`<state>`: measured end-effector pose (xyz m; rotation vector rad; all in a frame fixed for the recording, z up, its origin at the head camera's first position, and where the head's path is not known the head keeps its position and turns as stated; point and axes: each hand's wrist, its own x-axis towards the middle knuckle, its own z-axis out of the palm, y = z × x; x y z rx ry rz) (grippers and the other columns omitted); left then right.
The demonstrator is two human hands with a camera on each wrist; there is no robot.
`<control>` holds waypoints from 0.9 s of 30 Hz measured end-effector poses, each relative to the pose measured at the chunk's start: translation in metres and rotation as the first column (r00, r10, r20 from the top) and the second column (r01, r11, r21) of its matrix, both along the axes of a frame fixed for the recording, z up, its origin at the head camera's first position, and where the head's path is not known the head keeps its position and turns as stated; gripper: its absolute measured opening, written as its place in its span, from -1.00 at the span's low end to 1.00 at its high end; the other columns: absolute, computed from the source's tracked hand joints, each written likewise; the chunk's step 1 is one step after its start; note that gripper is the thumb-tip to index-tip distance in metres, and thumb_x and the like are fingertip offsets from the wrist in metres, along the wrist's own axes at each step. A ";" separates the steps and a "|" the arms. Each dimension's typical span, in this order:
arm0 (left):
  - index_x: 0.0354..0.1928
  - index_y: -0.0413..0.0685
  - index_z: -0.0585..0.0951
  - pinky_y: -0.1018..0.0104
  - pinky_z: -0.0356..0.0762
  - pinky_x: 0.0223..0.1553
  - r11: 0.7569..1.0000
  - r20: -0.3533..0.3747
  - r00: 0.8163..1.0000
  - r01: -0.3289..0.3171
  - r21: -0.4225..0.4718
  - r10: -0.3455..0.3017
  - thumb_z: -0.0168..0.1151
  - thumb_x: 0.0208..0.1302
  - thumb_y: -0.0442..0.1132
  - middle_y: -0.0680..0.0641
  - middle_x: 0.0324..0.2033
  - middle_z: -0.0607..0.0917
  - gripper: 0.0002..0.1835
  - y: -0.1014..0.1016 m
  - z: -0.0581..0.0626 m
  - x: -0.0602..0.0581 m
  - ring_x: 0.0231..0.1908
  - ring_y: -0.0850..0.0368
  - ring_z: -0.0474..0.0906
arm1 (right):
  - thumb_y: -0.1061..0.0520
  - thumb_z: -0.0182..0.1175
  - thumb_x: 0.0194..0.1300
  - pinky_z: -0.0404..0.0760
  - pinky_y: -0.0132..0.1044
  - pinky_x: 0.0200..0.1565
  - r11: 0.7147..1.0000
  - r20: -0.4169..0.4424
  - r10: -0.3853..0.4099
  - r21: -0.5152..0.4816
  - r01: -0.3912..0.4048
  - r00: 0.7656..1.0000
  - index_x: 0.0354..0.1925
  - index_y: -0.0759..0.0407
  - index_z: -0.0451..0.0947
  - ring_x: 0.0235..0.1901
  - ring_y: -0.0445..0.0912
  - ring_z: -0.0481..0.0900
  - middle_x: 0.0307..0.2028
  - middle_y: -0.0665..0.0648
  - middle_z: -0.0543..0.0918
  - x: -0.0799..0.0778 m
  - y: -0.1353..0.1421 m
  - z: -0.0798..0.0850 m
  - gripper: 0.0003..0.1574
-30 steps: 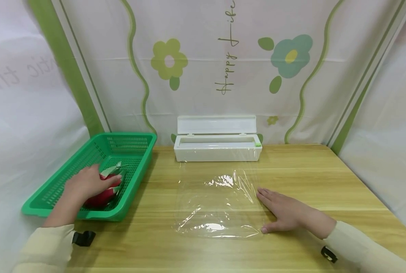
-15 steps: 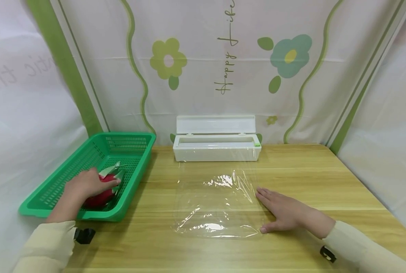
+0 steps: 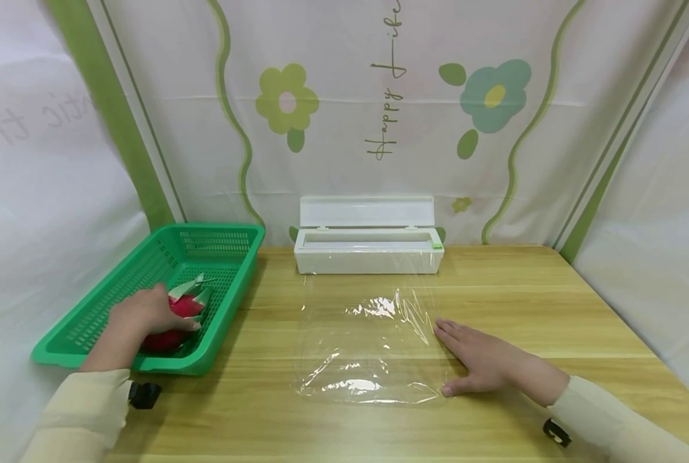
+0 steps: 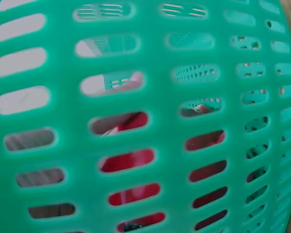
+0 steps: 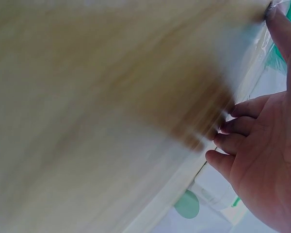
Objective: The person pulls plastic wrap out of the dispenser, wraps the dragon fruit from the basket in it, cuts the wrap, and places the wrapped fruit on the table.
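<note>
In the head view my left hand (image 3: pixel 144 313) is inside the green basket (image 3: pixel 250 270), gripping a red dragon fruit (image 3: pixel 185 305) with pale green leaf tips. The thumb lies across the near right side of the fruit; the other fingers are hidden. Red skin shows through the slots of the basket wall in the left wrist view. My right hand (image 3: pixel 486 357) rests on the table with straight fingers, fingertips and thumb at the right edge of a sheet of clear cling film (image 3: pixel 373 347). The film runs forward from a white dispenser box (image 3: pixel 370 260) with its lid raised.
The wooden table (image 3: pixel 529 283) ends at a printed curtain (image 3: pixel 344 128) behind the box. White cloth walls (image 3: pixel 657 212) stand at both sides. A small green slider (image 3: pixel 437 244) sits at the box's right end.
My left thumb has slid lower on the dragon fruit, leaving more red skin in sight above it. The right hand, film and box have stayed put.
</note>
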<state>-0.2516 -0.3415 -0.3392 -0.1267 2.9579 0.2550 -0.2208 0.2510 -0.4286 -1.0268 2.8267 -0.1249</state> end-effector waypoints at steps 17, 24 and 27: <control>-0.10 -0.38 0.31 0.05 0.43 -0.53 1.000 -0.033 0.999 0.014 -0.008 -0.014 0.45 -0.18 0.34 -0.25 -0.41 0.51 -0.04 -0.001 -0.004 0.000 -0.41 -0.16 0.44 | -0.66 0.03 0.06 0.20 0.15 0.29 1.000 -0.008 -0.008 -0.004 0.008 1.000 0.44 0.37 0.08 0.39 0.27 0.08 0.44 0.35 0.09 0.000 0.001 0.000 0.42; -0.10 -0.38 0.33 0.06 0.42 -0.57 0.999 -0.094 0.995 0.036 -0.030 -0.038 0.46 -0.18 0.29 -0.23 -0.42 0.52 -0.09 -0.001 -0.007 0.002 -0.45 -0.13 0.45 | -0.67 0.03 0.05 0.21 0.15 0.29 1.000 -0.004 -0.006 -0.008 0.006 1.000 0.44 0.38 0.08 0.38 0.27 0.09 0.44 0.36 0.09 0.000 0.001 0.000 0.42; -0.05 -0.41 0.32 0.05 0.43 -0.59 0.998 -0.141 0.988 0.047 -0.052 -0.054 0.46 -0.16 0.25 -0.28 -0.38 0.51 -0.08 0.001 -0.006 0.002 -0.45 -0.16 0.46 | -0.67 0.02 0.05 0.20 0.15 0.29 1.000 -0.003 -0.006 -0.008 0.006 1.000 0.44 0.38 0.08 0.39 0.27 0.09 0.44 0.36 0.09 0.000 0.001 -0.001 0.43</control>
